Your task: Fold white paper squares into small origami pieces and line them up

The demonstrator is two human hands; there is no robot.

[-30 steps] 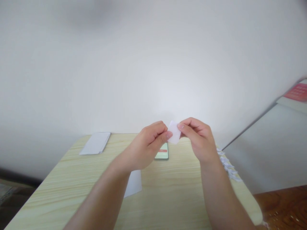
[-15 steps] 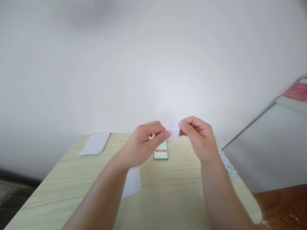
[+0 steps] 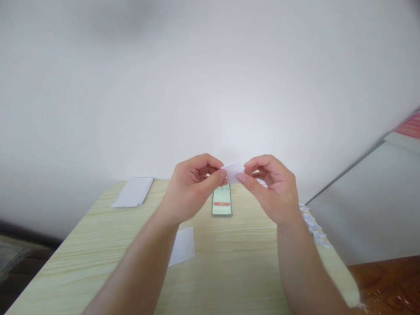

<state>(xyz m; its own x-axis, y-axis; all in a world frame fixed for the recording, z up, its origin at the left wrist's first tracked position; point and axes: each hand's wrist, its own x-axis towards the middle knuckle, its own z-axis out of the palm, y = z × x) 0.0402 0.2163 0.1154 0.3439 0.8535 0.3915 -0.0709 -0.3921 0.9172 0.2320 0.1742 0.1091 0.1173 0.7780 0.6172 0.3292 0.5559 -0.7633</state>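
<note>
A small white piece of paper [image 3: 232, 171] is held up above the light wooden table [image 3: 229, 267], pinched from both sides. My left hand [image 3: 192, 188] grips its left edge between thumb and forefinger. My right hand [image 3: 271, 188] pinches its right edge the same way. The paper is tilted nearly flat, its near part folded. Below the hands a phone [image 3: 222, 204] with a lit greenish screen lies on the table.
A stack of white sheets [image 3: 133, 197] lies at the table's far left corner. Another white sheet [image 3: 183, 246] lies partly under my left forearm. Several small folded paper pieces [image 3: 313, 227] lie along the right edge. A white wall stands behind.
Both hands have risen slightly and come closer together. The paper has tipped from facing me to nearly flat. More of the phone shows now.
</note>
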